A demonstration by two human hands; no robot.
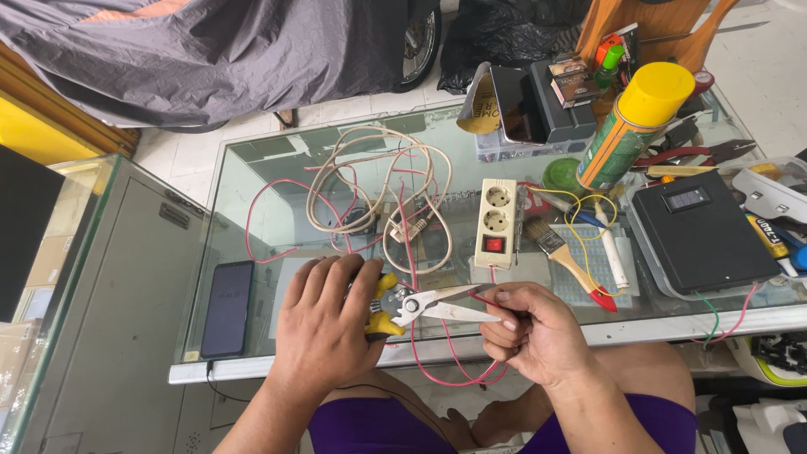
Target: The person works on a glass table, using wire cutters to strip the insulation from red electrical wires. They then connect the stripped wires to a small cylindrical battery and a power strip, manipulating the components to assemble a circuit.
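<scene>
Head view over a glass counter [277,210]: a person's left hand [324,328] is closed around the yellow grips of a pair of wire cutters [420,304], while the right hand [530,332] pinches a thin red wire [458,357] between thumb and fingers [503,324], closed tight on it. The cutters' steel blades stand slightly apart and point right, their long axis running almost level from the left hand toward the right; the tips reach the right hand's fingertips, where the wire end sits between or just against the blades. The right hand is the nearer to the wire end; the rest of the wire droops in a slack loop below the counter edge toward the person's lap. Beyond the hands lie a coil of cream cable [378,197] tangled with more red wire, a cream plastic power strip [496,220] with a red switch, a wooden-handled paintbrush [559,252], a yellow-capped spray can [630,126] and a matte black boxy device [702,231]. A dark smartphone [227,307] rests flat at the left.
</scene>
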